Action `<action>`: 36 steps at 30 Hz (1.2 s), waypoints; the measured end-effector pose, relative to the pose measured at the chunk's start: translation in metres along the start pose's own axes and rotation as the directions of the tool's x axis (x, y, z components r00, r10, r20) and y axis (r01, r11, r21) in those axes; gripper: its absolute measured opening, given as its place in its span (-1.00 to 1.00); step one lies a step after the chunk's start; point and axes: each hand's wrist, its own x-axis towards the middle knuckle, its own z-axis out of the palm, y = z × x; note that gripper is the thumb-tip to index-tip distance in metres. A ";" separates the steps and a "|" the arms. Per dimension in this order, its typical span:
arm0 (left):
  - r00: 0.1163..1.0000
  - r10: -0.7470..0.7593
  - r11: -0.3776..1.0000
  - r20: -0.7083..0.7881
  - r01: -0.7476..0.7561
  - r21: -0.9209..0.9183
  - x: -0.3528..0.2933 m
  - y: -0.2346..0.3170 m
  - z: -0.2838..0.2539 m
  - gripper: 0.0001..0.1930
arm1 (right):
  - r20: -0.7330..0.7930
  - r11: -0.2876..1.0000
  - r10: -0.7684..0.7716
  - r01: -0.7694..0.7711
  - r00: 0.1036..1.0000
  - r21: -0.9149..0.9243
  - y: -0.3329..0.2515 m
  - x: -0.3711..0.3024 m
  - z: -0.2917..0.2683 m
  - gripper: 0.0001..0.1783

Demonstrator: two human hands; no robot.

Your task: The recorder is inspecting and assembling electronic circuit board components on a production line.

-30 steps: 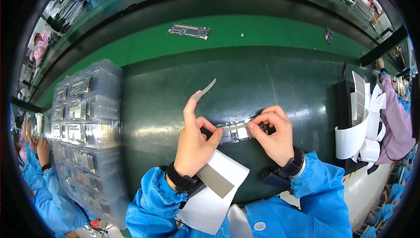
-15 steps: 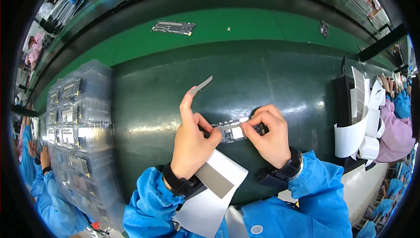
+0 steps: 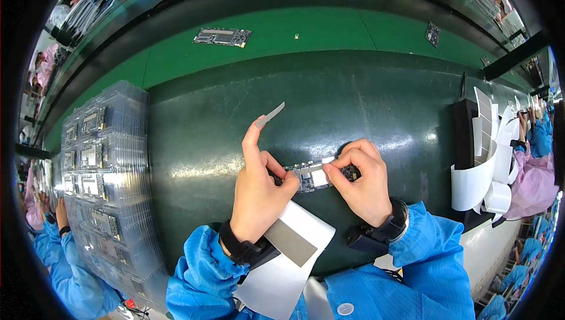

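A circuit board (image 3: 306,185) with a bright metal shield (image 3: 319,179) lies on the dark green bench, partly covered by my fingers. Over it stretches a thin grey strip (image 3: 311,169). My left hand (image 3: 259,190) pinches the strip's left end between thumb and a finger. Its raised index fingertip carries a second grey strip (image 3: 272,113), which sticks out up and right. The thumb and index finger of my right hand (image 3: 363,182) pinch the first strip's other end at the shield. Below my left wrist rests a white backing sheet (image 3: 318,226) with a grey adhesive piece (image 3: 292,243).
Stacked clear trays (image 3: 132,173) holding boards stand at the left. A black holder (image 3: 463,137) with curled white label sheets (image 3: 471,193) is at the right. Beyond the bench, a green belt (image 3: 329,29) bears a larger board (image 3: 222,37) and a small board (image 3: 432,34). Co-workers sit on both sides.
The boards and a small piece on the green belt have shifted slightly left. Both my hands keep nearly the same place and grip. Co-workers at the sides have moved a little.
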 end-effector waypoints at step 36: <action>0.996 0.088 0.984 0.011 -0.089 0.157 -0.006 0.007 -0.003 -0.14 | 0.030 0.997 -0.039 0.041 0.999 -0.070 -0.003 0.000 -0.005 -0.86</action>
